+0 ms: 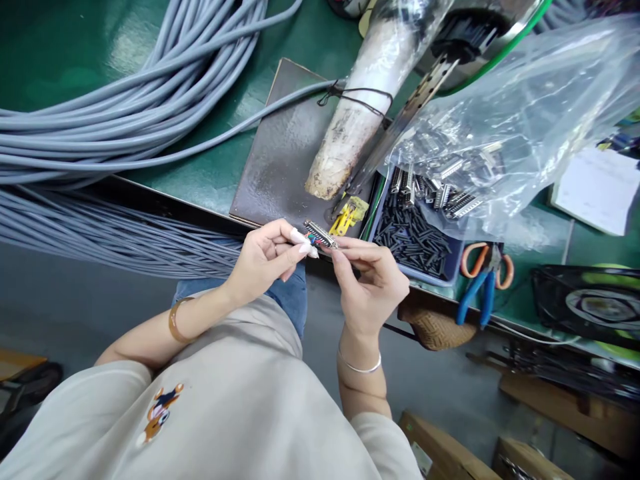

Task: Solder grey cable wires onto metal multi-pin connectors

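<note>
My left hand [264, 257] and my right hand [371, 283] meet in front of me, just off the bench edge. Both pinch a small metal connector [321, 235] with coloured wires at its back. The left fingertips hold its wired end; the right fingers hold the other end from below. A grey cable [210, 140] runs from the connector area across the dark metal plate [285, 153] toward the big coil at the left.
A large coil of grey cables [125, 107] covers the green bench at left. A blue tray [415, 240] holds black sleeves, under a clear bag of connectors [500, 133]. Blue-handled pliers [475, 293] and orange scissors [483, 257] lie at the right. A wrapped tool stand [360, 107] rises behind.
</note>
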{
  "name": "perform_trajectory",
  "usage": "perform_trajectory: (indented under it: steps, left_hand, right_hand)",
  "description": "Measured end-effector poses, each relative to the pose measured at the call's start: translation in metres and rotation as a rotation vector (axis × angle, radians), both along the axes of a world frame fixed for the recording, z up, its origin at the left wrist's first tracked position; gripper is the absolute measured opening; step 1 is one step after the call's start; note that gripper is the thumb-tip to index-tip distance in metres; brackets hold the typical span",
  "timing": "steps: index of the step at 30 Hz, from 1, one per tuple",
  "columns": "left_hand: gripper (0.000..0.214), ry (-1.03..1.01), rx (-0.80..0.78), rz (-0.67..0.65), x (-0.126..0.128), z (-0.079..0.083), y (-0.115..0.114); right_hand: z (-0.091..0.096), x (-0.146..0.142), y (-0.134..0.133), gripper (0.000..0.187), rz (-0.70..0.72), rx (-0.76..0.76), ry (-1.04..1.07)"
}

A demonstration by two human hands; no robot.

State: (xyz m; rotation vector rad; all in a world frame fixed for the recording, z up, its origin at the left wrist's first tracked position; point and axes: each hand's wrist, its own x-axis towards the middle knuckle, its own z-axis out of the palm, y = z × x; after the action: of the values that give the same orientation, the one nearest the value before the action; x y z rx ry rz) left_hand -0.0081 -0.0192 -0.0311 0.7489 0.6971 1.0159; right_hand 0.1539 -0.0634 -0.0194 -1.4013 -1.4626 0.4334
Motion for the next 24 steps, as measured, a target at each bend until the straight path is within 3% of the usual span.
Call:
perform_trajectory:
  steps: [7,15,24]
  left_hand:
    - [0.039,0.136,0.131,0.115,0.007,0.005,0.004]
    - [0.034,0.258,0.159,0.167,0.008,0.008,0.004]
    - [0.027,0.415,0.267,0.229,0.010,0.009,0.006]
  right_hand:
    - [0.002,-0.003,0.006,0.012,-0.040,0.164,-0.184]
    - [0.003,-0.002,0.012,0.018,-0.049,0.255,-0.364]
    - [0.000,-0.001,0.016,0.018,-0.036,0.261,-0.359]
